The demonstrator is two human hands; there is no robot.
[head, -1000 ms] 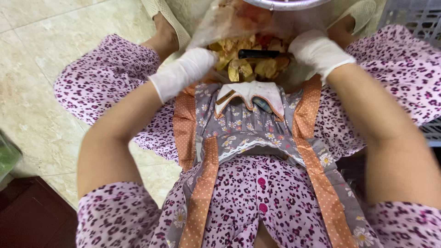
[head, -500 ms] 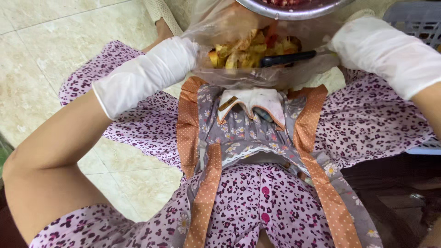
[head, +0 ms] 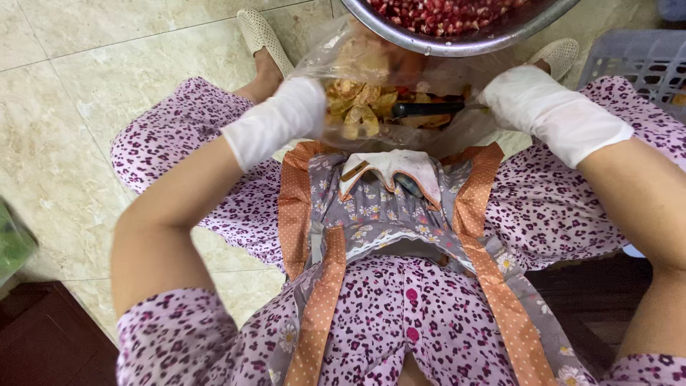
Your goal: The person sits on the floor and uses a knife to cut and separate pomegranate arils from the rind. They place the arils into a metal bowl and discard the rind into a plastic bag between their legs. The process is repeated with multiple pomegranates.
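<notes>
A seated person in a purple leopard-print outfit and grey floral apron [head: 379,214] works over a pale tiled floor [head: 86,107]. At left, the gloved left hand [head: 282,118] is clenched on the edge of a clear plastic bag [head: 400,86] filled with yellowish fruit peel [head: 357,107], holding it just above the lap. A black-handled knife [head: 427,109] lies across the bag's mouth, its far end meeting the gloved right hand [head: 543,107]; whether those fingers grip it cannot be told. Compared with a second ago, both hands have spread wider apart and the bag has opened out, while a steel bowl [head: 464,43] of red pomegranate seeds [head: 443,13] has come further into view just above it, suggesting peeling waste is being gathered. A grey plastic crate [head: 636,64] stands at right.
</notes>
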